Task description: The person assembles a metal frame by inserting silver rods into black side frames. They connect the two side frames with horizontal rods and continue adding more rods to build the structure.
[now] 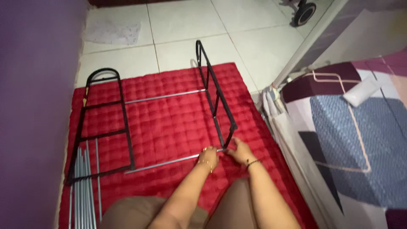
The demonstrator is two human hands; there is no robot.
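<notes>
Two black metal side frames stand on a red quilted mat. The left frame leans flat, the right frame stands upright on edge. A silver rod runs between them at the far end. A second silver rod lies near me. My left hand grips that rod near its right end. My right hand holds the bottom corner of the right frame where the rod's end meets it.
Several loose silver rods lie at the mat's left edge by a purple wall. A bed with a patterned cover stands to the right. White floor tiles and a wheel lie beyond.
</notes>
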